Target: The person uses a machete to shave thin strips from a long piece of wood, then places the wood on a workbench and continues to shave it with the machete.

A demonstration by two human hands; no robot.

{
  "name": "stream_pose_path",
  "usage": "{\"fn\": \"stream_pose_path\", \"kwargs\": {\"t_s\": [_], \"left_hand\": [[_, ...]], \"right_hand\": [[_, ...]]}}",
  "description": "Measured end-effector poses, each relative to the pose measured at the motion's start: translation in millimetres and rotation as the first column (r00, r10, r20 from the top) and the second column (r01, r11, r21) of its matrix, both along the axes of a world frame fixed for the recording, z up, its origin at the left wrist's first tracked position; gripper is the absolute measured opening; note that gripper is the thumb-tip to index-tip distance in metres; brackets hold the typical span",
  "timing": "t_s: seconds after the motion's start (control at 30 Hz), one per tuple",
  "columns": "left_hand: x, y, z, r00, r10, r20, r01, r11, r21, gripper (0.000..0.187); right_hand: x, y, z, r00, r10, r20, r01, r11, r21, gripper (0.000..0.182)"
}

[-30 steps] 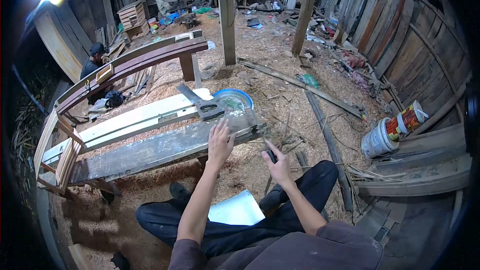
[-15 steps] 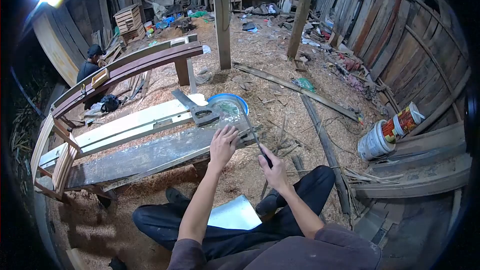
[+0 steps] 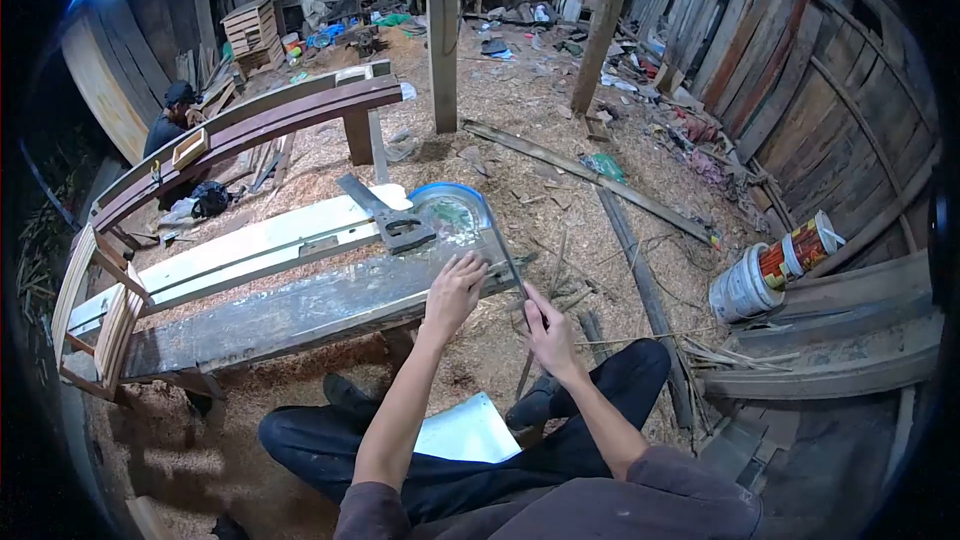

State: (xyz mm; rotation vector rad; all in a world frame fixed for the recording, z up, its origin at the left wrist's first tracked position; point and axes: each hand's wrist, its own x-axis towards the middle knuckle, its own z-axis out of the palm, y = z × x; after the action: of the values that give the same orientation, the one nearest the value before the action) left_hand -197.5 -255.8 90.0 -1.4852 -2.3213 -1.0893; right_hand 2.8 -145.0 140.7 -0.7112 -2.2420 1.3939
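Note:
My right hand (image 3: 548,332) is closed round the dark handle of a long thin-bladed tool (image 3: 508,258), seen nearly edge-on; its exact kind does not show. The blade slants away past the right end of the dark plank bench (image 3: 290,310). On that end rests my left hand (image 3: 456,292), palm down with fingers stretched out. Just beyond it a handsaw (image 3: 395,225) lies across the bench and a pale board (image 3: 230,248). A blue-rimmed round basin (image 3: 445,192) sits behind the bench end. Between my legs lies a white sheet (image 3: 468,430).
A curved wooden frame (image 3: 270,127) stands beyond the bench, and a person (image 3: 172,122) crouches behind it. Buckets (image 3: 745,280) stand at the right beside stacked timber (image 3: 830,330). Long planks (image 3: 590,178) lie on the shaving-covered floor near two posts (image 3: 443,40).
My right hand and the tool have shifted slightly down, the blade now running closer to the bench end. My left hand stays on the bench. The view has turned slightly.

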Motion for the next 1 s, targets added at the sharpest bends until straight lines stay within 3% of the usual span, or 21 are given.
{"fn": "stream_pose_path", "kwargs": {"t_s": [0.07, 0.2, 0.27, 0.37, 0.47, 0.6, 0.67, 0.73, 0.77, 0.8, 0.93, 1.0], "left_hand": [[4, 10, 1, 1.000, -0.005, 0.007, 0.005, 1.000, 0.009, 0.027], [4, 11, 2, 1.000, -0.007, 0.018, 0.006, 1.000, 0.020, 0.026], [5, 12, 1, 1.000, -0.005, 0.016, 0.004, 1.000, 0.028, 0.025], [3, 11, -1, 1.000, 0.002, -0.001, -0.002, 0.999, 0.035, 0.025], [6, 10, 1, 1.000, 0.006, 0.010, -0.006, 0.999, 0.033, 0.024], [6, 8, 6, 0.999, 0.024, -0.025, -0.024, 1.000, 0.015, 0.025], [3, 8, 6, 0.999, 0.021, -0.025, -0.020, 1.000, 0.022, 0.025], [8, 6, 2, 1.000, 0.015, -0.019, -0.014, 1.000, 0.024, 0.025], [8, 6, 1, 1.000, 0.018, -0.016, -0.018, 1.000, 0.015, 0.025], [6, 7, 3, 1.000, 0.028, -0.013, -0.028, 1.000, 0.011, 0.025], [6, 6, 2, 0.999, 0.039, 0.005, -0.039, 0.999, 0.012, 0.024], [5, 1, 1, 0.999, 0.038, 0.000, -0.038, 0.999, 0.008, 0.024]], "right_hand": [[-6, 7, 12, 0.984, -0.006, -0.180, 0.046, 0.976, 0.215, 0.047], [-1, 8, 41, 0.994, -0.054, -0.093, 0.063, 0.993, 0.099, 0.048], [-2, 16, 18, 0.994, -0.047, -0.096, 0.063, 0.982, 0.179, 0.046], [-8, 30, 1, 1.000, -0.011, -0.029, 0.011, 1.000, 0.024, 0.049], [-8, 24, 28, 0.998, -0.034, -0.058, 0.032, 0.999, -0.028, 0.050], [-6, 11, 34, 0.990, -0.018, -0.137, 0.034, 0.993, 0.110, 0.050], [-9, 14, 7, 0.981, -0.017, -0.191, 0.047, 0.986, 0.158, 0.048], [-16, 14, 6, 0.998, 0.025, -0.050, -0.016, 0.986, 0.165, 0.048], [-10, 18, 10, 0.998, -0.009, 0.057, 0.004, 0.996, 0.090, 0.047], [-13, 18, 22, 0.999, -0.003, 0.051, -0.002, 0.995, 0.096, 0.047], [-6, 12, 34, 0.997, -0.043, -0.071, 0.048, 0.996, 0.077, 0.048], [-7, 10, 26, 0.974, -0.023, -0.225, 0.063, 0.983, 0.171, 0.049]]}}
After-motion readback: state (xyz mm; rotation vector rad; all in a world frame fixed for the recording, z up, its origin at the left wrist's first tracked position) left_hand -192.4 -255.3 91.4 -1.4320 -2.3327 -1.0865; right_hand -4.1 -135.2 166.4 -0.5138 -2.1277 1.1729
